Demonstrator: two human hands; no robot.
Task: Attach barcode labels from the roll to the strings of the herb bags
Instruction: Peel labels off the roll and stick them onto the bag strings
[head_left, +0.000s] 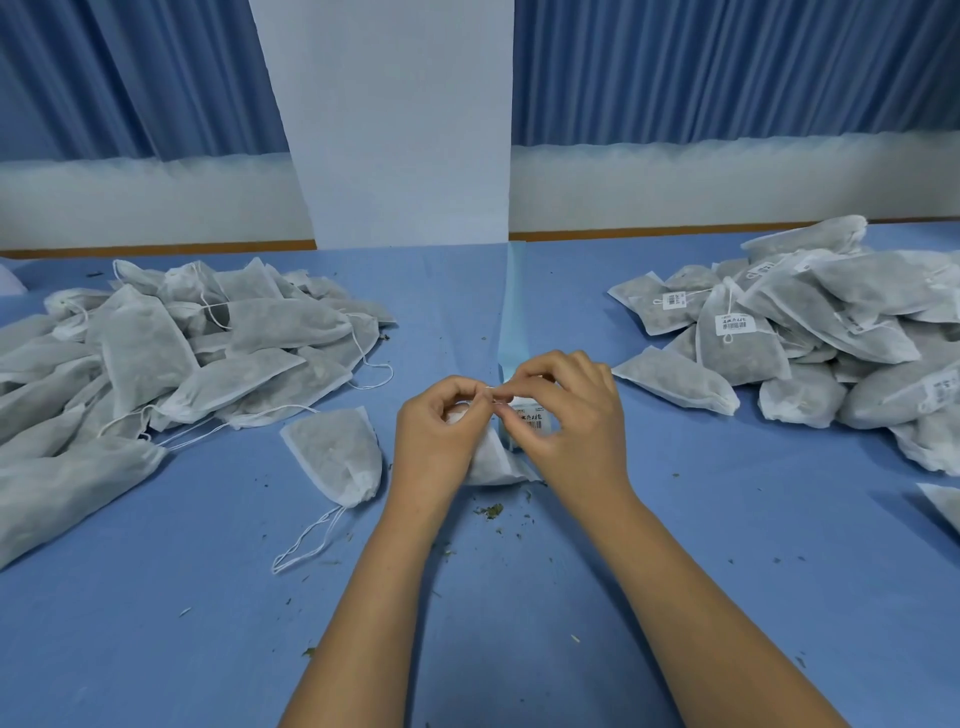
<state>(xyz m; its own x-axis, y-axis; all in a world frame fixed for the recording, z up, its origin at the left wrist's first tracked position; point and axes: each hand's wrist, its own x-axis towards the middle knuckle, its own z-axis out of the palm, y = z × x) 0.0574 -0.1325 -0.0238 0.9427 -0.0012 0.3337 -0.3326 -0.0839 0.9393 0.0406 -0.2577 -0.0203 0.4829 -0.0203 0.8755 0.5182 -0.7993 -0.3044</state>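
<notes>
Centre near: left hand (441, 426) pinches the thin white string (490, 397) of a white mesh herb bag (488, 462) lying on the blue table cloth (623, 545) under both hands. Right hand (571, 415) pinches a white barcode label (532, 418) right at that string. Pale blue label backing strip (511, 312) runs far from the hands. Unlabelled bag pile (182, 353) left, labelled bag pile (831, 332) right. Single loose bag (337, 457) just left of the hands. Green herb crumbs (488, 512) near.

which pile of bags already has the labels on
The pile on the right: white barcode labels show on its bags. The left pile has bare strings.
</notes>
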